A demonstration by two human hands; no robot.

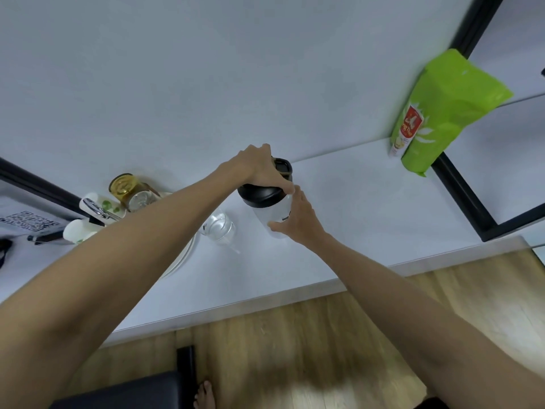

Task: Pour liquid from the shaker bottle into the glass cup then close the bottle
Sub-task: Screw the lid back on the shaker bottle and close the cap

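The shaker bottle (272,215) stands on the white table (368,196), near the middle, close to the wall. Its body is see-through white, and you cannot tell how much drink is inside. It has a black lid (261,196) on top, and the small flip cap on the lid is standing up. Just to the left of the bottle sits the glass cup (219,228), and it looks like there is some clear liquid in it. Farther left, a brown jar (129,191) with a gold top lies tilted, next to some white cups (78,230) and a white plate (184,255). A green bag (442,113) leans on the wall at the far right. The left hand (259,169) reaches over from above, with its fingers curled down around the black lid, holding it. The right hand (298,219) comes from the side and wraps around the bottle's body, thumb in front, holding it steady. Both arms are stretched out long over the table edge
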